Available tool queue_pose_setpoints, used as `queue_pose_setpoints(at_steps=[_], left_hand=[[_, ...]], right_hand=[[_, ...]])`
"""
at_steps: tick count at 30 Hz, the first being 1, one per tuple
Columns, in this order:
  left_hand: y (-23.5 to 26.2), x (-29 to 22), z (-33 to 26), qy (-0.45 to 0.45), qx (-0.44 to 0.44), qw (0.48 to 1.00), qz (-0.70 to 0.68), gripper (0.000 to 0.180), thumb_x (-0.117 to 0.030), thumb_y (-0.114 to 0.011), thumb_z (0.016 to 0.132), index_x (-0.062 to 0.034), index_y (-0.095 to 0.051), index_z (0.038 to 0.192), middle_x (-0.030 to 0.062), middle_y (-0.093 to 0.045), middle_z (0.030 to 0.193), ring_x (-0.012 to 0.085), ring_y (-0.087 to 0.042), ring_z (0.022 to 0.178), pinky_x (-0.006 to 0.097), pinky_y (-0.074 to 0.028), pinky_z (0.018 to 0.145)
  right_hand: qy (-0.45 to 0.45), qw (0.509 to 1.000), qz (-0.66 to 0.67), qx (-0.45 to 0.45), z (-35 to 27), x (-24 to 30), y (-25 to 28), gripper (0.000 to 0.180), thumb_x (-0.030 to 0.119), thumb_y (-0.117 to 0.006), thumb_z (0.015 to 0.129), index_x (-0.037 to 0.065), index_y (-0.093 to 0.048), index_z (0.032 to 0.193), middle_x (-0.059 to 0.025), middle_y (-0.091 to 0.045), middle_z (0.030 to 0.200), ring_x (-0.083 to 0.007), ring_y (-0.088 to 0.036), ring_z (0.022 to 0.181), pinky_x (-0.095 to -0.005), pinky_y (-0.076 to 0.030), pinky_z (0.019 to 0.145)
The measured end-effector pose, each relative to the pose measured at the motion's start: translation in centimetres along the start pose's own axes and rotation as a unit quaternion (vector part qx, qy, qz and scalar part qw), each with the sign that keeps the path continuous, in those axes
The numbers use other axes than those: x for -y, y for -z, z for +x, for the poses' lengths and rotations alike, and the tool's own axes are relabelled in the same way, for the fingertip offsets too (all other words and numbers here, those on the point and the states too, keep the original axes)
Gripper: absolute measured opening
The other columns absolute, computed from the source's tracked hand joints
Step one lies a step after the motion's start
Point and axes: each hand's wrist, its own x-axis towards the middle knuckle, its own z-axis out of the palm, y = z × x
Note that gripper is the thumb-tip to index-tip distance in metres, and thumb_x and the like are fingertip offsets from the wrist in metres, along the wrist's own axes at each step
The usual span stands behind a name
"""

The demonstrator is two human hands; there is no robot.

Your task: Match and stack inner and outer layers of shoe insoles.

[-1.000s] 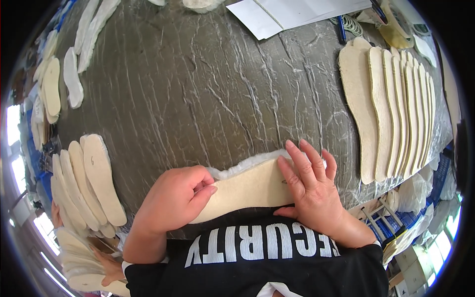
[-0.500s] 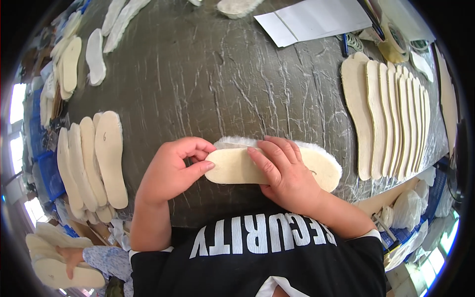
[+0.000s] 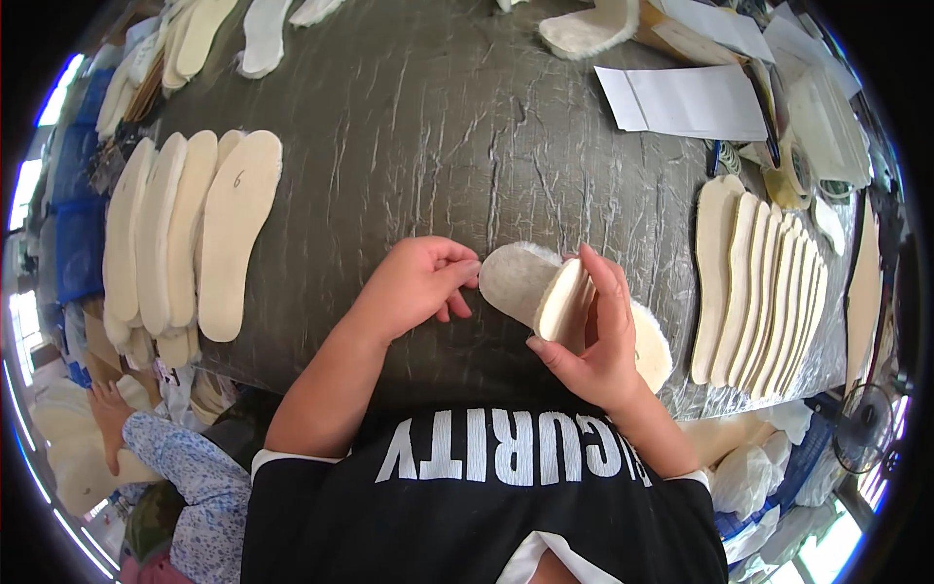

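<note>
A white fleece insole (image 3: 516, 276) lies fluffy side up near the table's front edge. At its left tip my left hand (image 3: 423, 280) pinches with thumb and forefinger, seemingly on the fleece edge; the other fingers curl loosely. My right hand (image 3: 605, 341) grips a cream insole (image 3: 561, 310) that is bent upward over the fleece, thumb on the near side and fingers on the far side. The right end of the insoles (image 3: 652, 350) shows past that hand, flat on the table. How the two layers meet under my right hand is hidden.
Cream insoles (image 3: 238, 238) lie overlapping at left, and a long fanned row of them (image 3: 720, 282) at right. White paper (image 3: 686, 100), tape (image 3: 790, 180) and a fleece insole (image 3: 589, 31) lie farther back. A co-worker's hand (image 3: 112, 419) rests on insoles at lower left.
The cream insole, flat on the fleece before, is now bent upward in my right hand, baring the fleece's left half. My left hand moved from the cream insole's tip to the fleece's tip.
</note>
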Motion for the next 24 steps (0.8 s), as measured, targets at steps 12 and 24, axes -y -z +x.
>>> queue_pose_setpoints(at_steps=[12,24], left_hand=[[-1.0,0.0,0.3,-0.074,0.093,0.986,-0.120,0.012,-0.010,-0.061,0.093,0.0005,-0.064,0.098,0.0039,-0.065,0.086,0.0099,-0.061,0.074,0.023,-0.049,0.064],[-2.0,-1.7,-0.5,-0.110,0.094,0.984,-0.104,0.009,-0.006,-0.060,0.094,0.0023,-0.064,0.096,0.0048,-0.065,0.087,0.0104,-0.061,0.077,0.024,-0.051,0.069]], right_hand=[[0.020,0.997,-0.074,0.008,0.3,0.6,0.3,0.088,0.019,-0.087,0.064,-0.002,-0.040,0.136,-0.0216,-0.045,0.127,-0.0363,-0.050,0.113,-0.0439,-0.041,0.099],[0.015,0.998,-0.067,-0.010,0.8,0.7,-0.1,0.083,0.007,-0.085,0.062,0.002,-0.042,0.133,-0.0205,-0.042,0.126,-0.0371,-0.049,0.114,-0.0432,-0.045,0.096]])
